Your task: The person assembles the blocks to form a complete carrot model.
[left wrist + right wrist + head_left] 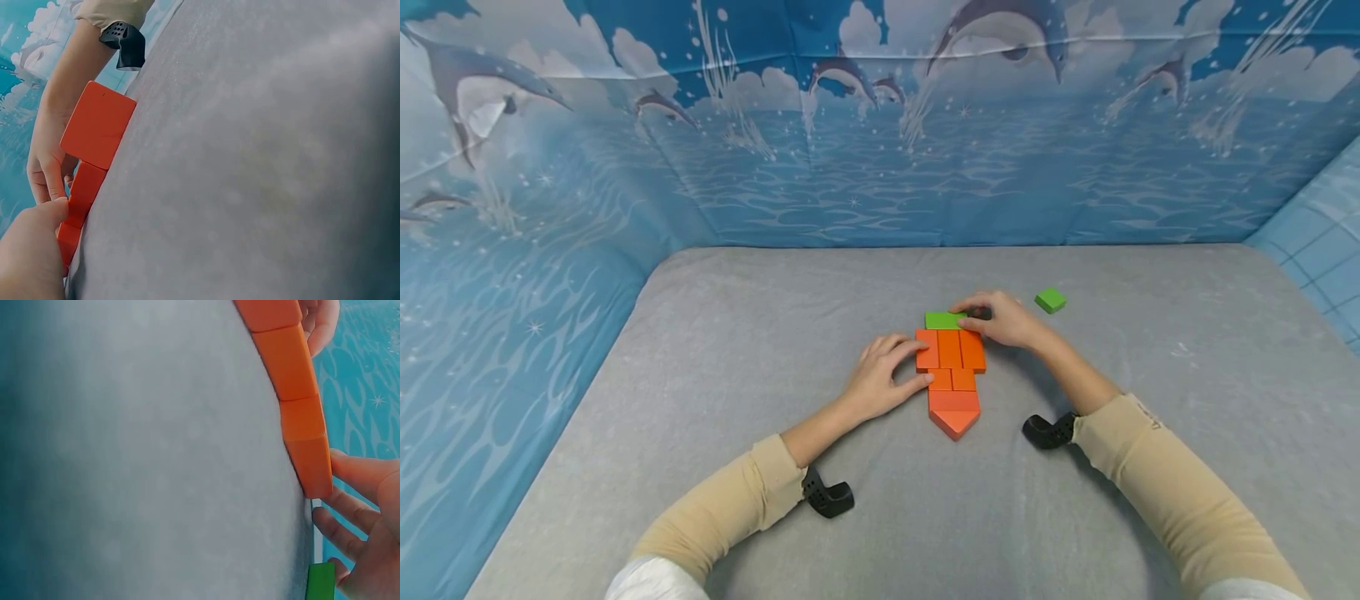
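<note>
Several orange blocks lie flat against one another: a row of three rectangular blocks, two smaller blocks, a wide block and a triangular block pointing toward the person. Along the far edge of the row lies a green block. My right hand pinches its right end between thumb and forefinger; a dark patch shows within the curl of the fingers. On the left side, my left hand touches the orange blocks, thumb and forefinger spread. The left wrist view shows that thumb at an orange block's edge.
A second green block lies apart, behind and right of my right hand. Grey cloth covers the table. A blue dolphin-print curtain rises along the back and left edges. Black wrist devices hang under both sleeves.
</note>
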The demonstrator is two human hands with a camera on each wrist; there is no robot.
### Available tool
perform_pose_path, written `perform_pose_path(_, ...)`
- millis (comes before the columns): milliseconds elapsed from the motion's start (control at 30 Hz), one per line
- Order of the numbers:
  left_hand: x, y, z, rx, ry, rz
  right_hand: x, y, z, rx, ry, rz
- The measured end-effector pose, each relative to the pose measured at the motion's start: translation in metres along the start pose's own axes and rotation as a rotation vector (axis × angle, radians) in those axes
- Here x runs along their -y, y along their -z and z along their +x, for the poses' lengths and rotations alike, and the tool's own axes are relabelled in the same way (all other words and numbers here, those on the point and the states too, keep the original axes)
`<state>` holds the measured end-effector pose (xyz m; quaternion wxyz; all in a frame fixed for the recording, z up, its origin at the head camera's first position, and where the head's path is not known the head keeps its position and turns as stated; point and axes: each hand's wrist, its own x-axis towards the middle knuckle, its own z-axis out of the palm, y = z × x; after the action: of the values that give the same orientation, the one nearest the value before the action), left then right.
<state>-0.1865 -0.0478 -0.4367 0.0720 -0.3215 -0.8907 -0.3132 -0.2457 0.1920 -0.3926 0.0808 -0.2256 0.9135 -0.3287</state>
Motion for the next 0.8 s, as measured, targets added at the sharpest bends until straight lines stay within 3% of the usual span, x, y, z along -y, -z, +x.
perform_pose_path(167, 0.000, 0.000, 0.000, -0.002, 0.002, -0.001, 0.000, -0.001, 0.000, -0.002, 0.009, -0.003)
perform_pose_path(300, 0.001, -0.001, 0.000, -0.004, -0.001, -0.002, -0.002, 0.003, -0.003, -0.026, 0.017, 0.065)
perform_pose_path(567, 0.001, -0.002, 0.000, -0.021, -0.019, 0.001, -0.017, 0.032, -0.022, -0.215, 0.015, 0.170)
perform_pose_path(800, 0.001, -0.002, -0.001, -0.025, -0.022, -0.005, -0.030, 0.040, -0.044, -0.251, -0.025, 0.101)
